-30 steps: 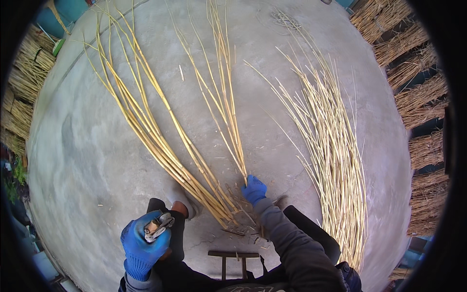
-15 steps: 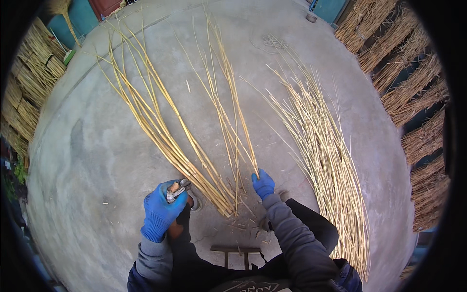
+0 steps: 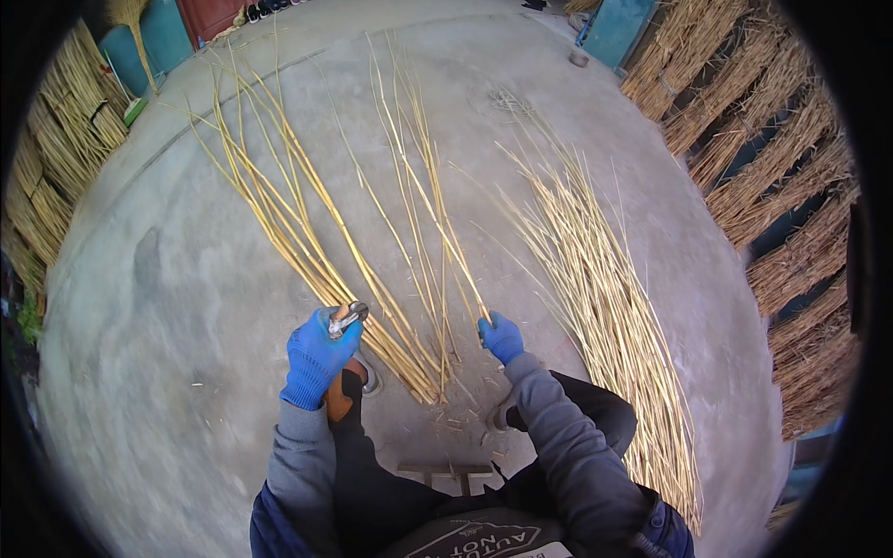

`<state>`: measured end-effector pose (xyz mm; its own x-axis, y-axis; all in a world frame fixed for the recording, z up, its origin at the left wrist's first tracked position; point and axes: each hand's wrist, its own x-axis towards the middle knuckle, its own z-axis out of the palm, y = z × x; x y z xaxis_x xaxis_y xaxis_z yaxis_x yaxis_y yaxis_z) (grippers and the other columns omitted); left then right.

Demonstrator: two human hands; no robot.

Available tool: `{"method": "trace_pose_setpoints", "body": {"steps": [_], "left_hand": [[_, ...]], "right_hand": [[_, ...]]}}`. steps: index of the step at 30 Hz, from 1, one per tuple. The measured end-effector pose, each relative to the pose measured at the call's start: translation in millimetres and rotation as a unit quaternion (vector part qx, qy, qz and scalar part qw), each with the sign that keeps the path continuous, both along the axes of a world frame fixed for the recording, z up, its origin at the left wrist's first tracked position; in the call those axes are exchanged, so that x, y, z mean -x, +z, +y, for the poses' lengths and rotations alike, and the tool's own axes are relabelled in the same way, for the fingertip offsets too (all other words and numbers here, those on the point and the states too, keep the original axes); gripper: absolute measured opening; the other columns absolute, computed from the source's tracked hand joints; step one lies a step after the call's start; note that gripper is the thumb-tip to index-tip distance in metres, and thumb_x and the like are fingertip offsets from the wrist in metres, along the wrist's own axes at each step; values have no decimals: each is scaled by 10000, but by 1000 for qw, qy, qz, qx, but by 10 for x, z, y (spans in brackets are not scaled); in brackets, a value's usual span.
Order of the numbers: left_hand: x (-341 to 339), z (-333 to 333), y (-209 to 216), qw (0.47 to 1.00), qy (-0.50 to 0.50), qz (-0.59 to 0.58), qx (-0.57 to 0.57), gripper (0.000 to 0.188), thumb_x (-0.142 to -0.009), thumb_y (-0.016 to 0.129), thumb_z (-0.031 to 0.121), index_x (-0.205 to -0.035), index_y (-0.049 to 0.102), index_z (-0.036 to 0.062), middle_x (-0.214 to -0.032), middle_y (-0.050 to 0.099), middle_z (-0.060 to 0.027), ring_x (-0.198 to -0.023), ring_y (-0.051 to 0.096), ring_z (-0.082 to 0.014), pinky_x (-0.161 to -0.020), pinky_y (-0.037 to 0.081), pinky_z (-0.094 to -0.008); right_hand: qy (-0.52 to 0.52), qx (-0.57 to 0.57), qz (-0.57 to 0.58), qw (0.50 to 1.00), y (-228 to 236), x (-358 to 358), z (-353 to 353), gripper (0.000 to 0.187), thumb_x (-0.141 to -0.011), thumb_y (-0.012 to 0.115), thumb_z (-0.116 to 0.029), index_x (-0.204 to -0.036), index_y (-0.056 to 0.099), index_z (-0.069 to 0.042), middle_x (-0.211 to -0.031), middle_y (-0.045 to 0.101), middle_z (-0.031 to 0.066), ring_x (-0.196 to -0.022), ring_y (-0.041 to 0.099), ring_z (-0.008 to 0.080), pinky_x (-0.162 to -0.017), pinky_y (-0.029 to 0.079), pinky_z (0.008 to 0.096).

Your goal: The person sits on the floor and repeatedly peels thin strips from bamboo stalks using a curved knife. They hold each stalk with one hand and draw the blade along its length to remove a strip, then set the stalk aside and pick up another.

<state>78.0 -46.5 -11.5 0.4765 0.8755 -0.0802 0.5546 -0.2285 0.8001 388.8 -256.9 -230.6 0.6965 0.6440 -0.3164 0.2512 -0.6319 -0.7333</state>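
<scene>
My left hand (image 3: 314, 358), in a blue knit glove, is closed around pruning shears (image 3: 349, 318) with a metal head. It hovers beside the butt ends of a loose spread of long yellow reed stalks (image 3: 321, 270) on the concrete. My right hand (image 3: 502, 338), gloved in blue too, grips the near end of a few thin reed stalks (image 3: 458, 246), whose tips fan out away from me. Other thin stalks (image 3: 409, 246) lie just left of these. The fingertips of my right hand are partly hidden.
A large pile of pale reeds (image 3: 623, 325) lies on the right. Bundles of dry stalks line the right wall (image 3: 735, 139) and the left wall (image 3: 65, 139). Cut scraps (image 3: 456, 423) litter the ground between my feet, near a low wooden stool (image 3: 446, 471). A broom (image 3: 135, 37) stands far left.
My right hand has drawn the stalks slightly nearer and left, and their tips have shifted. My left hand with the shears has risen a little and turned. The view has tilted slightly upward.
</scene>
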Motion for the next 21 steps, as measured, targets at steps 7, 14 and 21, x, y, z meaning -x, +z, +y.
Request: {"method": "trace_pose_setpoints", "body": {"steps": [7,14,21], "left_hand": [[21,19,13,1000,-1,-7,10,410,-848,796,354,-1095,709,39,-865,749,-142,-793,748,-258,-714,576,-362],[12,18,9,999,-18,-26,-25,352,-909,759,236,-1110,671,-40,-752,693,-79,-610,666,-113,-578,541,-278],[20,-60,108,987,10,-106,121,350,-919,743,203,-1116,646,-68,-831,704,-78,-642,670,-119,-574,551,-282]], "right_hand": [[-29,-47,102,993,62,-29,-44,390,-968,604,-368,-1064,713,-6,-805,739,127,-647,694,184,-632,554,326],[-25,-196,223,954,1022,29,19,371,-1048,550,-328,-1224,691,-34,-817,716,81,-658,654,149,-632,538,277],[-22,-385,182,905,2469,-63,-58,430,-1085,476,-331,-1217,666,31,-863,729,108,-708,658,151,-696,554,290]]}}
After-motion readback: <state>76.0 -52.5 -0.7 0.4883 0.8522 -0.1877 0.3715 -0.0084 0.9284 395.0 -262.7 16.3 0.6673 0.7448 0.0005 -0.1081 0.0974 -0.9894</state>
